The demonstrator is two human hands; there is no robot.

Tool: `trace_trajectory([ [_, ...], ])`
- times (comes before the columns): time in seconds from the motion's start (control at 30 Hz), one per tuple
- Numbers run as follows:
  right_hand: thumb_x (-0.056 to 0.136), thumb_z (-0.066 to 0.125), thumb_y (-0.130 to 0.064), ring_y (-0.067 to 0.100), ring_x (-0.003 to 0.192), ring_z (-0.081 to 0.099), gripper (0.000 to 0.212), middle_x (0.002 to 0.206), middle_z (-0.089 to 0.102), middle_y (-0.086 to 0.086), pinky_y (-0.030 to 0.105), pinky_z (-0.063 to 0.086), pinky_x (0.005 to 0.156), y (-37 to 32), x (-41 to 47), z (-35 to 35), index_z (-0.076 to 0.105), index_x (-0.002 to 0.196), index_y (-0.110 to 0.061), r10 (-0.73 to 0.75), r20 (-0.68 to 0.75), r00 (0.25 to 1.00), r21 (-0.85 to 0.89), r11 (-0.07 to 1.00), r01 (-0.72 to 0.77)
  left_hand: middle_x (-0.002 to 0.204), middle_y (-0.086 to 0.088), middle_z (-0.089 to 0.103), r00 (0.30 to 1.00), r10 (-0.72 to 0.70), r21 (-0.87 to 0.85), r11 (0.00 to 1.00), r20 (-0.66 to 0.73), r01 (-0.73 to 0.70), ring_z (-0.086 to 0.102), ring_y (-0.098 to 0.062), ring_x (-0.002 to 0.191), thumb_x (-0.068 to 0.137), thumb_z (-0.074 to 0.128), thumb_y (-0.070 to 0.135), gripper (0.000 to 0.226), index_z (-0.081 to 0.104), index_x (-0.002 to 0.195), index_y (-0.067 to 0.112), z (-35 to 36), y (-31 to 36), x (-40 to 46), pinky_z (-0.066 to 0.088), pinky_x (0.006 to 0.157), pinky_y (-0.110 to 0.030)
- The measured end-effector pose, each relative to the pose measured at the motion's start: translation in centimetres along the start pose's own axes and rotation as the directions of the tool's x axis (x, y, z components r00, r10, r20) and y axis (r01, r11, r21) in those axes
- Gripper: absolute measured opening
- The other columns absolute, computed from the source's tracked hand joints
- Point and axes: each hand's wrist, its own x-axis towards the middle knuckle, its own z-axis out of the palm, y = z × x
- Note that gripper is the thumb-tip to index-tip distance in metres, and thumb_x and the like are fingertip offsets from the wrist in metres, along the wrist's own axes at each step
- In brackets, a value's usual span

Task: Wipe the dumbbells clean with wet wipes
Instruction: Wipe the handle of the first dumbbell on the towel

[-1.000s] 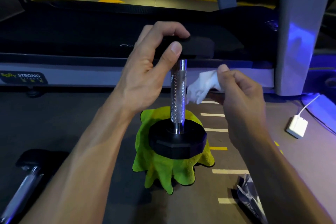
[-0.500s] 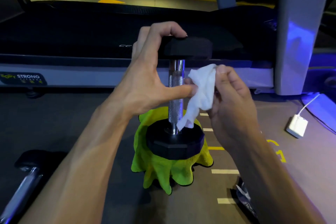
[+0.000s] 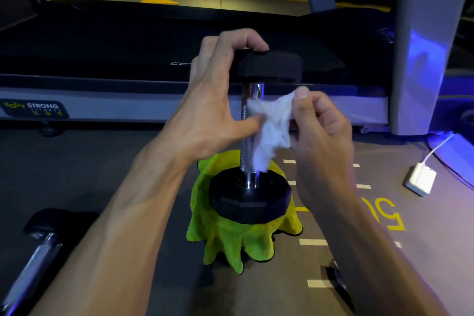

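Observation:
A black dumbbell (image 3: 250, 199) with a knurled chrome handle stands upright on a yellow-green cloth (image 3: 225, 241) on the floor. My left hand (image 3: 218, 100) steadies it: fingers curl over its top head, thumb reaches across to the wipe. My right hand (image 3: 322, 126) pinches a crumpled white wet wipe (image 3: 270, 131) and presses it against the upper handle. The wipe covers part of the handle. A second dumbbell (image 3: 38, 246) lies at the lower left, partly cut off by the frame edge.
A treadmill (image 3: 128, 41) runs across the back, with its grey upright post (image 3: 431, 33) at the right. A white charger with a cable (image 3: 420, 178) lies on the floor at the right. A dark wipes packet (image 3: 337, 277) peeks out beneath my right forearm.
My right hand brought the wipe from beside the handle onto it. My left thumb dropped from the top head and now touches the wipe. The view moved in slightly.

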Motion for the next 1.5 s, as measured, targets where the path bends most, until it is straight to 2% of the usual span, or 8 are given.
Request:
trace_trajectory([
  [0.2,0.104,0.055,-0.038,0.027,0.069,0.058,0.034,0.071,0.063,0.010,0.045,0.051,0.070,-0.1,0.7,-1.8,0.060,0.077,-0.018,-0.027,-0.099,0.995,-0.145,0.989,0.013,0.130,0.008,0.038,1.000,-0.006,-0.014,1.000,0.012,0.007,0.047,-0.024,0.124,0.069,0.080,0.021,0.077,0.037,0.129,0.043,-0.1,0.1,-0.1,0.044,0.111,-0.041],
  [0.4,0.109,0.051,-0.028,0.047,0.070,0.059,0.039,0.080,0.061,0.034,0.054,0.052,0.065,-0.6,0.1,-1.0,0.056,0.086,0.003,-0.058,0.074,0.996,-0.122,0.990,0.067,0.130,0.009,0.039,1.000,-0.008,-0.006,1.000,-0.001,0.008,0.046,-0.023,0.124,0.065,0.091,0.037,0.083,0.037,0.128,0.045,0.0,0.3,-0.1,0.043,0.111,-0.037],
  [0.53,0.103,0.062,-0.021,0.006,0.070,0.064,0.016,0.075,0.069,-0.006,0.025,0.052,0.065,-0.8,-0.1,-0.6,0.066,0.093,-0.009,-0.018,0.092,0.996,-0.086,0.996,0.026,0.130,0.007,0.039,1.000,-0.005,0.014,1.000,-0.014,0.005,0.047,-0.024,0.124,0.064,0.090,0.033,0.083,0.038,0.128,0.043,0.2,0.4,-0.1,0.044,0.110,-0.034],
  [0.7,0.078,0.083,-0.049,0.012,0.076,0.067,0.038,0.087,0.073,0.001,0.031,0.053,0.068,-0.2,-1.0,-0.4,0.068,0.097,-0.020,0.129,0.054,0.990,0.023,0.991,-0.130,0.128,0.008,0.040,0.997,-0.016,0.037,0.999,-0.072,0.019,0.048,-0.025,0.123,0.069,0.090,0.036,0.077,0.038,0.125,0.044,0.9,0.5,-0.1,0.044,0.108,-0.034],
  [0.83,0.088,0.078,-0.011,0.016,0.098,0.075,0.029,0.106,0.079,0.002,0.027,0.057,0.082,-0.2,-1.6,-1.2,0.070,0.115,-0.013,0.152,0.177,0.972,-0.018,0.988,-0.151,0.129,0.007,0.040,0.993,-0.022,0.053,0.998,-0.114,0.028,0.048,-0.026,0.122,0.069,0.087,0.034,0.075,0.038,0.126,0.043,0.9,0.3,0.0,0.046,0.108,-0.041],
  [0.97,0.090,0.048,0.018,0.018,0.094,0.075,0.052,0.111,0.079,0.006,0.024,0.056,0.068,0.0,-1.5,-2.2,0.070,0.123,-0.015,0.260,0.270,0.927,0.008,0.962,-0.272,0.130,0.008,0.040,0.992,-0.022,0.073,0.997,-0.124,0.031,0.048,-0.026,0.123,0.066,0.090,0.030,0.079,0.040,0.126,0.045,1.0,0.1,0.0,0.046,0.106,-0.034],
  [1.23,0.079,0.033,0.024,0.027,0.092,0.075,0.069,0.113,0.078,0.011,0.034,0.059,0.066,-0.6,-0.9,-4.1,0.069,0.122,-0.014,0.364,0.401,0.841,-0.081,0.928,-0.363,0.130,0.012,0.037,0.994,-0.031,0.099,0.994,-0.107,0.042,0.047,-0.022,0.129,0.066,0.090,0.022,0.084,0.040,0.131,0.043,1.3,0.1,-0.1,0.043,0.107,-0.027],
  [1.5,0.082,0.076,-0.025,0.012,0.069,0.059,0.008,0.070,0.068,-0.008,0.030,0.047,0.071,-0.1,1.6,-6.6,0.076,0.079,-0.018,0.172,-0.285,0.943,-0.375,0.885,-0.275,0.129,0.008,0.042,0.997,-0.024,0.062,0.998,-0.079,0.029,0.048,-0.023,0.125,0.078,0.080,0.023,0.069,0.038,0.127,0.045,0.4,0.2,0.0,0.040,0.115,-0.043],
])
